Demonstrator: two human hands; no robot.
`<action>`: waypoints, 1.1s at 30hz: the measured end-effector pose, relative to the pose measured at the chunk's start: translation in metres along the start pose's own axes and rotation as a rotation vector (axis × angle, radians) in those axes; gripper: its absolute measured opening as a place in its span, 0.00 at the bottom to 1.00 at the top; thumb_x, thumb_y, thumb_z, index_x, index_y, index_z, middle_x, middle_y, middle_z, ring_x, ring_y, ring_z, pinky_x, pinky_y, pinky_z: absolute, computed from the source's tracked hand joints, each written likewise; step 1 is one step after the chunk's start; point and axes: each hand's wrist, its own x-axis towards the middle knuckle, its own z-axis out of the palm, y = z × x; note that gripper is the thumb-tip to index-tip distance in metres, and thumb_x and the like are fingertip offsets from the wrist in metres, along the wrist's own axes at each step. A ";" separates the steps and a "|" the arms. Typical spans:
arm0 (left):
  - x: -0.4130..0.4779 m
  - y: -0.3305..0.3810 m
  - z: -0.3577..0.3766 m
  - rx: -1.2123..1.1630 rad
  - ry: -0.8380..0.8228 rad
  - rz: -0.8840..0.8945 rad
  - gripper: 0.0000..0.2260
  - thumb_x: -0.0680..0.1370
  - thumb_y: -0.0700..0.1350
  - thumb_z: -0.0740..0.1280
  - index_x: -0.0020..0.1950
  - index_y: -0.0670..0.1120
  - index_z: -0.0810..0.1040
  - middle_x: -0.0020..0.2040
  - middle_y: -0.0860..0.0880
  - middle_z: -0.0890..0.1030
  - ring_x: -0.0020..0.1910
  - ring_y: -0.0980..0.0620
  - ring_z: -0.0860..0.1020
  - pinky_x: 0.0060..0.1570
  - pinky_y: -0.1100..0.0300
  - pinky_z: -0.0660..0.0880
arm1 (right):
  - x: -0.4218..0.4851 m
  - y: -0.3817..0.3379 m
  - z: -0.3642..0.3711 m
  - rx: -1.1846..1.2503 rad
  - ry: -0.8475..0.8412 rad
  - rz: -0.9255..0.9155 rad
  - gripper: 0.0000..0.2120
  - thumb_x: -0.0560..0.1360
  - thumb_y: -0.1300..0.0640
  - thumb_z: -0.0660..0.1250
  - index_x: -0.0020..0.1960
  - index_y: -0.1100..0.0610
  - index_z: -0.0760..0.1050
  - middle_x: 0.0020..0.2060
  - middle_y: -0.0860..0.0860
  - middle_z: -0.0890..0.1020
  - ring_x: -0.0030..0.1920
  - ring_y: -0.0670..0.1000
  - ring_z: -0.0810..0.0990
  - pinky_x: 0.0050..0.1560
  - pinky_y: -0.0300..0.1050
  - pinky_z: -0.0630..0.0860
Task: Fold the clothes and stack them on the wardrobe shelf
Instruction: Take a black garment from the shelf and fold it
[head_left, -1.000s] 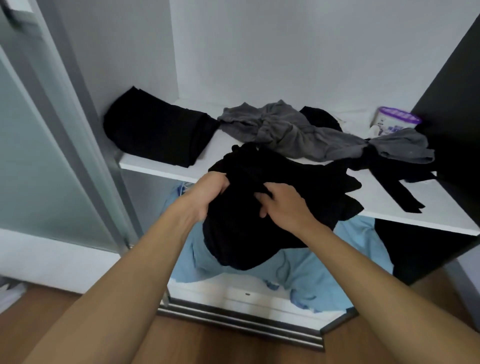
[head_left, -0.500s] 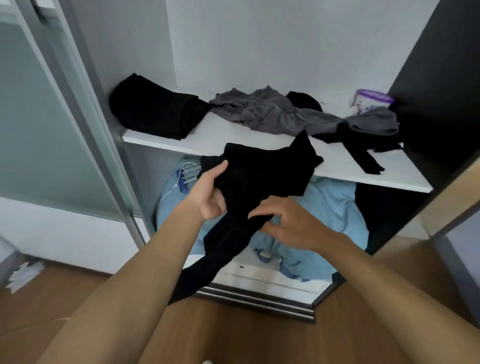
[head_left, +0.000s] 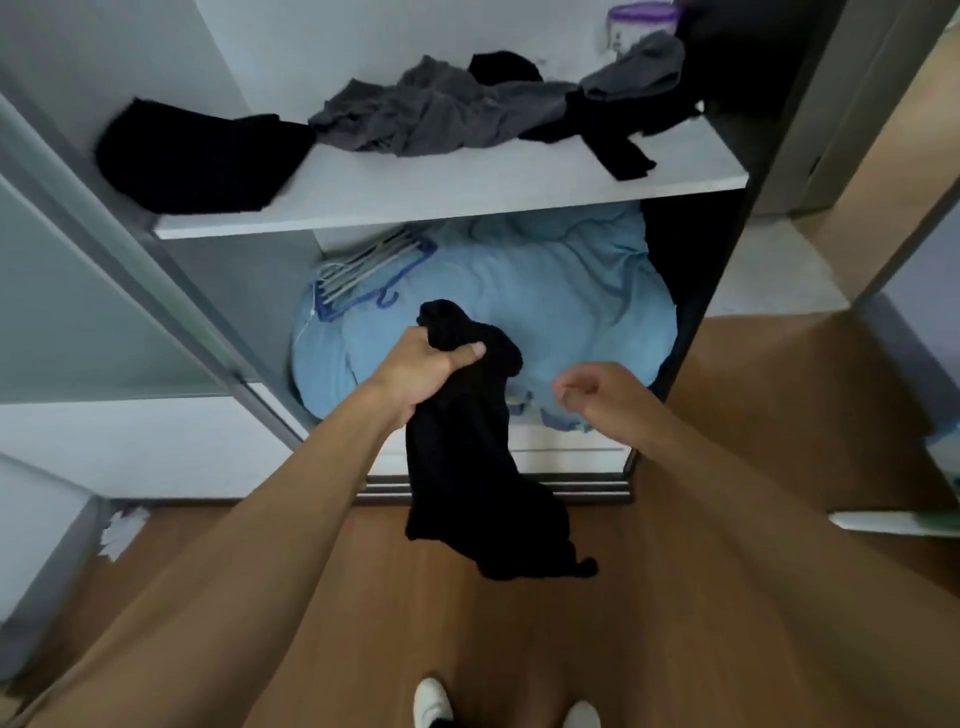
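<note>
while the left hand (head_left: 431, 371) grips it by a bunched upper end, the limp black fabric garment (head_left: 478, 493) hangs clear of everything, in front of the wardrobe and above the wooden floor (head_left: 753, 467).

item 1, black garment: long axis near vertical, top bunch above the fist, loose bulk trailing down toward the person. unfolded.

item 2, left hand: fingers and thumb wrapped round the cloth, sole holder.

item 3, right hand (head_left: 597, 397): just beside the garment on its right, apart from it, fingers loosely curled, holding nothing. it is the free hand, and the nearer one to the hanging right edge.

item 4, white wardrobe shelf (head_left: 441, 192): above and ahead of both hands, well apart. carries 1 folded black cloth bundle (head_left: 197, 156) at the left end, 1 crumpled grey garment (head_left: 431, 114) in the middle, and more dark and grey cloth to the right, unfolded.

item 5, pale blue bedding (head_left: 545, 291): in the compartment under the shelf, behind the hands.

judgement: folding of this piece is not begun. the next move likely needs the right hand to reach left and take a second corner, so the cloth spreads across rather than down.
</note>
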 end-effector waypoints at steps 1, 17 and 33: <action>-0.004 0.004 0.004 0.048 -0.041 0.031 0.03 0.74 0.46 0.76 0.45 0.50 0.83 0.38 0.56 0.86 0.38 0.59 0.85 0.34 0.70 0.77 | -0.001 -0.003 -0.005 0.061 0.038 0.039 0.11 0.79 0.60 0.67 0.61 0.56 0.79 0.57 0.50 0.82 0.57 0.49 0.79 0.59 0.44 0.73; -0.062 0.041 -0.079 -0.178 0.133 0.095 0.10 0.74 0.48 0.74 0.52 0.48 0.78 0.43 0.51 0.86 0.41 0.53 0.85 0.38 0.64 0.79 | -0.033 -0.091 0.065 0.182 -0.604 -0.088 0.13 0.78 0.64 0.66 0.62 0.63 0.77 0.58 0.59 0.82 0.59 0.56 0.80 0.69 0.55 0.70; -0.058 -0.036 -0.192 -0.242 0.337 -0.047 0.10 0.75 0.49 0.74 0.52 0.45 0.81 0.43 0.46 0.87 0.38 0.51 0.86 0.35 0.60 0.80 | -0.014 -0.127 0.094 0.736 -0.205 0.188 0.32 0.64 0.42 0.77 0.63 0.58 0.80 0.52 0.53 0.80 0.50 0.57 0.77 0.52 0.46 0.70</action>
